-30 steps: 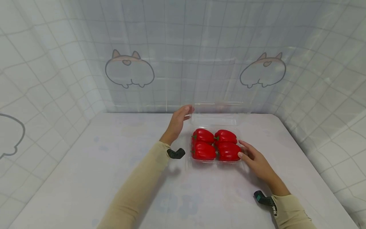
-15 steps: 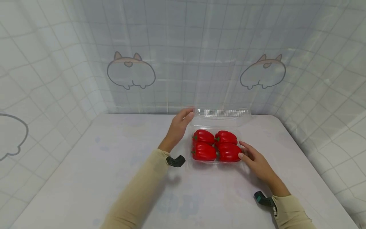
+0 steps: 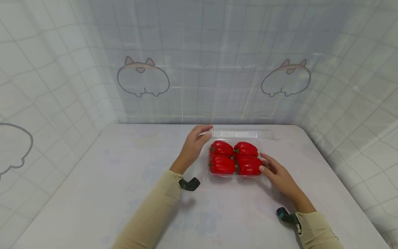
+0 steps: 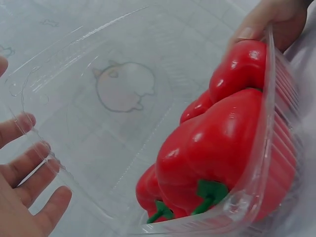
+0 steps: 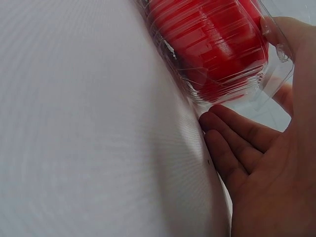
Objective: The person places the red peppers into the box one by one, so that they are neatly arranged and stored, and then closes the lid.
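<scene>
A clear plastic clamshell box (image 4: 237, 217) holds several red bell peppers (image 3: 222, 164) with green stems. Its hinged lid (image 3: 244, 134) stands raised along the far side. My left hand (image 3: 194, 147) is at the lid's left edge; in the left wrist view its straight, spread fingertips (image 4: 42, 148) touch the clear plastic. At the box's right end, my right hand (image 3: 280, 176) holds the wall, the thumb (image 5: 276, 32) hooked over the rim beside a pepper and the other fingers (image 5: 242, 133) outside, low by the tabletop.
The box sits on a white table (image 3: 140, 207) with faint prints. A pale grid-patterned curtain (image 3: 214, 69) with cartoon animals hangs behind and at both sides. Each wrist carries a dark camera mount (image 3: 189, 184).
The lid has swung from leaning back to a more upright angle, toward the peppers. My left hand has moved with it, lower in the head view. My right hand stays on the box.
</scene>
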Available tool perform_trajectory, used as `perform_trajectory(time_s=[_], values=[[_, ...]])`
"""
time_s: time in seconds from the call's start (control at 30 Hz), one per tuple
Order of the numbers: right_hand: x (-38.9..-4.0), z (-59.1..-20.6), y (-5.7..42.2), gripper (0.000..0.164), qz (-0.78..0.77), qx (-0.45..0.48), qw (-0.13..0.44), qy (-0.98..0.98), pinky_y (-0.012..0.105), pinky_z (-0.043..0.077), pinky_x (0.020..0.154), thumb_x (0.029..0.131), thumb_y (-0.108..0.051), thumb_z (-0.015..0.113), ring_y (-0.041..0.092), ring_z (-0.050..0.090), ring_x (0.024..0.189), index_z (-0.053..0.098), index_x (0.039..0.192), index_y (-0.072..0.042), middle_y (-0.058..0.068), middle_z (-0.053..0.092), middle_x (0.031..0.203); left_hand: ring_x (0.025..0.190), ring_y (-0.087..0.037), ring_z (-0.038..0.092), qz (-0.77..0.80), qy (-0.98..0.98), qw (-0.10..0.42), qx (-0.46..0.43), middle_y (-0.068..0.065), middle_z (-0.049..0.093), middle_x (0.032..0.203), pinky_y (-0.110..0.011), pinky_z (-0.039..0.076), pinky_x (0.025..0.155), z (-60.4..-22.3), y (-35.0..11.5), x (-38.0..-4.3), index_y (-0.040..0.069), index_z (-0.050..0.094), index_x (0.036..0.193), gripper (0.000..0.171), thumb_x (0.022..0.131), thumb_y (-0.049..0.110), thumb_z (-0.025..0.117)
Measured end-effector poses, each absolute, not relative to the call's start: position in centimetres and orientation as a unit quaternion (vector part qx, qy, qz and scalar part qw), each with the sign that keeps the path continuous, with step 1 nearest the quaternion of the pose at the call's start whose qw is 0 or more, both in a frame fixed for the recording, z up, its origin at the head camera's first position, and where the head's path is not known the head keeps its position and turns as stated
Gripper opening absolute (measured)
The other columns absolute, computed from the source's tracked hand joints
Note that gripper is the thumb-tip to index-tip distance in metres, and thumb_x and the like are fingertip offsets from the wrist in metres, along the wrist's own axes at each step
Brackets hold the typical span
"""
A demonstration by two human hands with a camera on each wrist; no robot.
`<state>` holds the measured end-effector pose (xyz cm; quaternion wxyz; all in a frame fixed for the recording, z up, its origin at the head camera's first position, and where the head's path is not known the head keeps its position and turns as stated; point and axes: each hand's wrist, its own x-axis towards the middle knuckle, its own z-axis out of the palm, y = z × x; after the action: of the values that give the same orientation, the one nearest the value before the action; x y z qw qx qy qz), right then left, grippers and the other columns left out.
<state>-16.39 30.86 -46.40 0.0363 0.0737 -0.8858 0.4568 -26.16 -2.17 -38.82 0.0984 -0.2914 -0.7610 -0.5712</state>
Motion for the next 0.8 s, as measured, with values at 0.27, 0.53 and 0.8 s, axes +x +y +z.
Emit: perform_trajectory(time_s=[0.27,0.53,0.8], values=[[-16.8,-47.0,30.9,0.066,0.457,0.073,0.035,-0.886,0.055,0.047,0.099,0.101,-0.04,0.059,0.042,0.049,0.131,0.033,0.157,-0.018,0.023,0.049,0.145,0.125,-0.014,0.051,-0.57,-0.763,0.114,-0.282,-0.001,0.058,0.133,-0.04,0.047,0.103,-39.8,-2.5,-24.9,0.011,0.063,0.129,0.037,0.103,0.036,0.054],[-16.7,-46.8,31.0,0.072,0.448,0.053,0.021,-0.892,0.058,0.046,0.099,0.101,-0.046,0.054,0.045,0.047,0.132,0.032,0.155,-0.004,0.025,0.048,0.146,0.125,-0.015,0.05,-0.592,-0.759,0.12,-0.242,-0.006,0.058,0.134,-0.044,0.048,0.102,-41.4,-2.4,-23.6,0.013,0.067,0.122,0.026,0.101,0.028,0.06],[-16.5,-46.6,31.2,0.064,0.443,0.066,0.04,-0.893,0.057,0.043,0.102,0.104,-0.041,0.052,0.043,0.046,0.134,0.035,0.155,-0.006,0.023,0.048,0.147,0.125,-0.027,0.05,-0.601,-0.752,0.12,-0.244,-0.012,0.057,0.134,-0.055,0.047,0.101,-42.2,-2.2,-22.8,0.005,0.066,0.124,0.029,0.098,0.018,0.066]])
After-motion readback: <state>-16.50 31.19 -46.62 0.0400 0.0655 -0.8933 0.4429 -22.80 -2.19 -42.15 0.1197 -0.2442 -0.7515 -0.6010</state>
